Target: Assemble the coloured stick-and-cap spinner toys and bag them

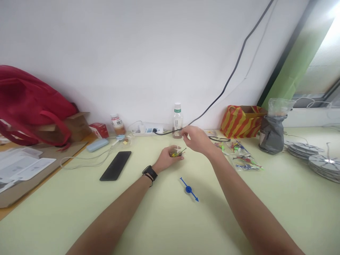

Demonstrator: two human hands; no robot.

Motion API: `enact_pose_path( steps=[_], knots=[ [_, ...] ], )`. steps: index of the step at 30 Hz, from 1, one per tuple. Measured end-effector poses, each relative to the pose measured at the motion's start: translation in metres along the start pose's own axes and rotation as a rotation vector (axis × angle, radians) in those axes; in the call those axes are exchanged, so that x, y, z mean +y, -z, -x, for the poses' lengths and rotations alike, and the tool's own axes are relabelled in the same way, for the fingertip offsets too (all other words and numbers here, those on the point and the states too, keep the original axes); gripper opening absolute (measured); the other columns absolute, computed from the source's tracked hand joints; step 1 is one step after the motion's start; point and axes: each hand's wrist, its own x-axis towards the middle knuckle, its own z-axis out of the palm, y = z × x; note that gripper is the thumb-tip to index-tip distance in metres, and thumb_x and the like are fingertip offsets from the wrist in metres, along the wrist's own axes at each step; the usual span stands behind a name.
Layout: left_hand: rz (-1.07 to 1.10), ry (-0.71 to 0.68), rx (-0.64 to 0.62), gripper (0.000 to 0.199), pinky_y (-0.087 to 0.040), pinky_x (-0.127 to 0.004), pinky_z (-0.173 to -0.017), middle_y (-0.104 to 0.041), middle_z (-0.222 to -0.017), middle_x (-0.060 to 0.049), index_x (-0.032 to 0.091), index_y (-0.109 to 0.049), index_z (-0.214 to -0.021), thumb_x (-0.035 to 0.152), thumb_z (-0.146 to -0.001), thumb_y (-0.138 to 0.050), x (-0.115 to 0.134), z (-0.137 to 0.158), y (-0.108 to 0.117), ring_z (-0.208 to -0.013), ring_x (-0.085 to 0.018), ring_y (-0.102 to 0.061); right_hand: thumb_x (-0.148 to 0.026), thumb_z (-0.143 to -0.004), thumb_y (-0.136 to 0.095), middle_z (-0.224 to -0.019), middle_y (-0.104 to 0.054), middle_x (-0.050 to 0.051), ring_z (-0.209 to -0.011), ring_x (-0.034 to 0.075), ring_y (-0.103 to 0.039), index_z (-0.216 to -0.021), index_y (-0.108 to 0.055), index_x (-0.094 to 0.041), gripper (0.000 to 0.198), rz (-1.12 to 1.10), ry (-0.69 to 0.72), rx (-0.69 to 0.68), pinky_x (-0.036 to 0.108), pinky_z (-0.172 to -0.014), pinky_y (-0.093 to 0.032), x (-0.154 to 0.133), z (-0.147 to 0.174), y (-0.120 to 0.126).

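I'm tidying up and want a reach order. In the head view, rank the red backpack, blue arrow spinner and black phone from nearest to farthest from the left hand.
From the left hand:
1. Blue arrow spinner: nearer the wearer, slightly right.
2. Black phone: left, flat on the table.
3. Red backpack: far left, near the wall.

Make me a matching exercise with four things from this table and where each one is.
1. Yellow and green pieces
2. Blue arrow
3. Black flat device
4. Striped bag

A. Right of the bottle, near the wall
B. On the table, between left forearm and right forearm
C. Flat, to the left of the left hand
D. In the left hand

Pairs: 1-D, 2-B, 3-C, 4-A
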Motion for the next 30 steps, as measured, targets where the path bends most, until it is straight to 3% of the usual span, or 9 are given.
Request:
enact_pose_path(
  steps=[5, 7, 9, 14, 16, 19, 23, 26, 30],
  knots=[
    [0.086, -0.03, 0.032, 0.049, -0.056, -0.039, -0.092, -0.078, -0.108, -0.011, 0.017, -0.07, -0.112, 0.041, -0.073, -0.087, 0.006, 0.0, 0.001, -0.1, -0.026, -0.073, -0.011, -0.086, -0.053, -0.102, -0.068, 0.007, -0.09, 0.021, -0.061, -0.095, -0.068, -0.02, 0.02, -0.038, -0.005, 0.067, 0.03, -0.077, -0.041, 0.003, -0.001, 0.005],
    [0.097, -0.023, 0.04, 0.049, -0.056, -0.038, -0.09, -0.077, -0.109, -0.011, 0.017, -0.07, -0.111, 0.041, -0.072, -0.087, 0.007, -0.001, 0.002, -0.099, -0.026, -0.073, -0.012, -0.084, -0.054, -0.096, -0.069, 0.006, -0.086, 0.02, -0.062, -0.091, -0.068, -0.02, 0.017, -0.091, -0.023, 0.007, 0.029, -0.074, -0.042, 0.004, 0.0, 0.012],
    [0.093, -0.002, 0.044, 0.051, -0.058, -0.037, -0.083, -0.078, -0.106, -0.012, 0.016, -0.07, -0.11, 0.043, -0.071, -0.088, 0.006, -0.001, 0.004, -0.093, -0.025, -0.073, -0.014, -0.082, -0.057, -0.092, -0.071, 0.004, -0.08, 0.018, -0.063, -0.087, -0.069, -0.02, 0.015, -0.167, -0.014, -0.206, 0.027, -0.068, -0.043, 0.004, 0.002, 0.018],
    [0.102, -0.03, 0.044, 0.055, -0.058, -0.036, -0.086, -0.078, -0.105, -0.012, 0.015, -0.07, -0.114, 0.042, -0.07, -0.088, 0.005, -0.003, 0.004, -0.097, -0.026, -0.074, -0.035, -0.074, -0.078, -0.087, -0.074, 0.004, -0.066, 0.017, -0.069, -0.091, -0.071, -0.019, 0.025, -0.309, -0.087, -1.069, 0.026, -0.062, -0.05, -0.009, 0.009, -0.001],
    [0.115, -0.033, 0.075, 0.052, -0.058, -0.036, -0.088, -0.077, -0.106, -0.012, 0.015, -0.069, -0.112, 0.042, -0.071, -0.088, 0.006, -0.003, 0.004, -0.099, -0.026, -0.073, -0.036, -0.063, -0.087, -0.073, -0.072, 0.003, -0.066, 0.019, -0.071, -0.083, -0.07, -0.017, 0.033, -0.308, -0.128, -1.262, 0.026, -0.063, -0.053, -0.019, 0.01, -0.022],
    [0.128, -0.025, 0.131, 0.053, -0.058, -0.035, -0.086, -0.077, -0.107, -0.011, 0.016, -0.068, -0.114, 0.042, -0.072, -0.087, 0.007, -0.003, 0.004, -0.099, -0.025, -0.073, -0.031, -0.052, -0.093, -0.061, -0.068, -0.001, -0.065, 0.018, -0.07, -0.073, -0.068, -0.016, 0.036, -0.346, -0.112, -1.386, 0.024, -0.062, -0.054, -0.03, 0.008, -0.047],
    [0.108, -0.027, 0.039, 0.053, -0.057, -0.036, -0.089, -0.077, -0.107, -0.011, 0.016, -0.068, -0.114, 0.039, -0.071, -0.087, 0.002, -0.004, 0.006, -0.1, -0.025, -0.073, -0.023, -0.063, -0.083, -0.059, -0.069, -0.002, -0.063, 0.016, -0.07, -0.073, -0.07, -0.016, 0.018, -0.438, -0.069, -1.325, 0.023, -0.063, -0.054, -0.024, 0.006, -0.05],
    [0.089, -0.048, 0.052, 0.053, -0.056, -0.037, -0.092, -0.076, -0.111, -0.013, 0.016, -0.069, -0.114, 0.036, -0.068, -0.088, -0.002, -0.005, 0.008, -0.105, -0.027, -0.071, -0.021, -0.07, -0.073, -0.066, -0.072, -0.001, -0.063, 0.016, -0.071, -0.076, -0.072, -0.017, 0.007, -0.507, -0.045, -1.124, 0.023, -0.063, -0.054, -0.01, 0.005, -0.032],
    [0.083, -0.038, 0.037, 0.055, -0.057, -0.038, -0.087, -0.077, -0.104, -0.012, 0.015, -0.07, -0.111, 0.038, -0.065, -0.091, -0.001, -0.006, 0.006, -0.098, -0.027, -0.072, -0.028, -0.075, -0.074, -0.07, -0.074, 0.003, -0.063, 0.016, -0.07, -0.081, -0.074, -0.016, 0.013, -0.597, -0.031, -0.81, 0.024, -0.06, -0.052, 0.005, 0.002, -0.004]
  ],
)
